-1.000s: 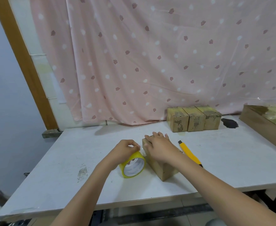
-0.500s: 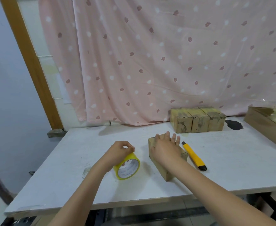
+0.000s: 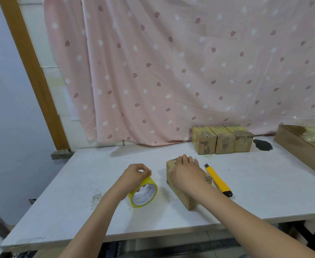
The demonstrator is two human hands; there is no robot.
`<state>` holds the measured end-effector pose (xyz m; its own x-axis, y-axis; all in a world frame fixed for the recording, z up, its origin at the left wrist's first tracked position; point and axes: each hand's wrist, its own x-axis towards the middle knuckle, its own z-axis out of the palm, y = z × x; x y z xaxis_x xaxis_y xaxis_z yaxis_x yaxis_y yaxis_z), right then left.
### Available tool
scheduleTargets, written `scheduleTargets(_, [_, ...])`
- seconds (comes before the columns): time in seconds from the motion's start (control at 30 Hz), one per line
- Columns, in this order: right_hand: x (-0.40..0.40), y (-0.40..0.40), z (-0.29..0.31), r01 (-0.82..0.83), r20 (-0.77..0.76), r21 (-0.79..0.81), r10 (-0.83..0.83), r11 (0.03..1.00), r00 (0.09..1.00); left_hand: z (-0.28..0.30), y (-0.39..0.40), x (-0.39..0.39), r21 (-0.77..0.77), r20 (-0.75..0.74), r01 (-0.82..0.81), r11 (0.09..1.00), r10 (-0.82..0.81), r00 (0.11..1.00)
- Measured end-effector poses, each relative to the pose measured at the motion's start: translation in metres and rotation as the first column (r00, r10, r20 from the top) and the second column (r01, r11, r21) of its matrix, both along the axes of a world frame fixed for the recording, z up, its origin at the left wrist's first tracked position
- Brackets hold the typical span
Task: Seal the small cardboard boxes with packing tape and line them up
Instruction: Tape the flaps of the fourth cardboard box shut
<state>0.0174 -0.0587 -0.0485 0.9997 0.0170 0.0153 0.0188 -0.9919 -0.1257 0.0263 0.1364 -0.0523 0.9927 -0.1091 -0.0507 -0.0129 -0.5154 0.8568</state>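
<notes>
On the white counter (image 3: pixel 246 192) the left hand (image 3: pixel 134 175) has its grip curled round the top of an upright yellow roll of packing tape (image 3: pixel 143 194). Just to its right, the right hand (image 3: pixel 186 171) lies flat on a small brown cardboard box (image 3: pixel 182 198). A yellow utility knife (image 3: pixel 218 180) lies beside that box. Three small cardboard boxes in a row (image 3: pixel 222 140) touch side by side near the pink patterned curtain (image 3: pixel 171 71)

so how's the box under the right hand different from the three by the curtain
The near box lies alone at the table's front, skewed, under the flat right hand; the three boxes stand touching in a straight row, untouched. Their tops show yellowish tape; the near box's top is hidden. All are small brown cardboard.
</notes>
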Motion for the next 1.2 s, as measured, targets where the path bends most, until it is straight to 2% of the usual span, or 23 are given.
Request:
scheduleTargets(0.1, [-0.003, 0.002, -0.007, 0.005, 0.055, -0.022, -0.004, 1.000, 0.998, 0.000, -0.001, 0.000, 0.004, 0.002, 0.003, 1.000, -0.003, 1.000])
scheduleTargets(0.27, [-0.003, 0.009, -0.006, 0.045, 0.053, -0.019, -0.043, 0.999, 0.998, 0.002, -0.003, -0.004, -0.007, 0.022, -0.019, 1.000, 0.019, 1.000])
scheduleTargets(0.37, [-0.004, 0.009, 0.008, 0.081, 0.014, 0.157, -0.084, 0.984, 0.996, 0.008, -0.006, -0.010, -0.041, 0.050, -0.025, 0.999, 0.027, 0.998])
scheduleTargets(0.43, [-0.006, 0.008, 0.022, 0.049, 0.100, 0.300, -0.082, 0.953, 0.992, 0.015, -0.008, -0.013, -0.071, 0.078, -0.027, 0.997, 0.033, 0.996])
scheduleTargets(0.53, [-0.017, 0.009, 0.040, -0.103, 0.221, 0.480, -0.006, 0.871, 0.975, 0.029, -0.011, -0.016, -0.108, 0.119, -0.015, 0.994, 0.028, 0.992])
scheduleTargets(0.6, [-0.024, 0.011, 0.051, -0.110, 0.152, 0.593, 0.023, 0.797, 0.988, 0.038, -0.014, -0.018, -0.102, 0.144, 0.007, 0.995, 0.008, 0.990])
scheduleTargets(0.7, [-0.026, 0.014, 0.062, -0.059, 0.032, 0.661, 0.051, 0.748, 0.998, 0.046, -0.020, -0.020, -0.047, 0.171, 0.039, 0.998, -0.031, 0.985])
scheduleTargets(0.9, [-0.024, 0.009, 0.071, 0.043, -0.062, 0.829, 0.016, 0.557, 0.998, 0.050, -0.025, -0.021, 0.050, 0.204, 0.070, 0.996, -0.079, 0.976])
scheduleTargets(0.97, [-0.022, 0.004, 0.076, 0.092, -0.115, 0.845, 0.010, 0.527, 0.993, 0.052, -0.025, -0.022, 0.075, 0.214, 0.088, 0.993, -0.102, 0.972])
scheduleTargets(1.1, [-0.020, -0.010, 0.089, 0.133, -0.165, 0.873, 0.028, 0.469, 0.986, 0.059, -0.021, -0.027, -0.025, 0.200, 0.159, 0.987, -0.151, 0.968])
scheduleTargets(1.2, [-0.017, -0.019, 0.102, 0.134, -0.184, 0.856, 0.051, 0.500, 0.982, 0.065, -0.021, -0.027, 0.039, 0.218, 0.180, 0.983, -0.184, 0.958])
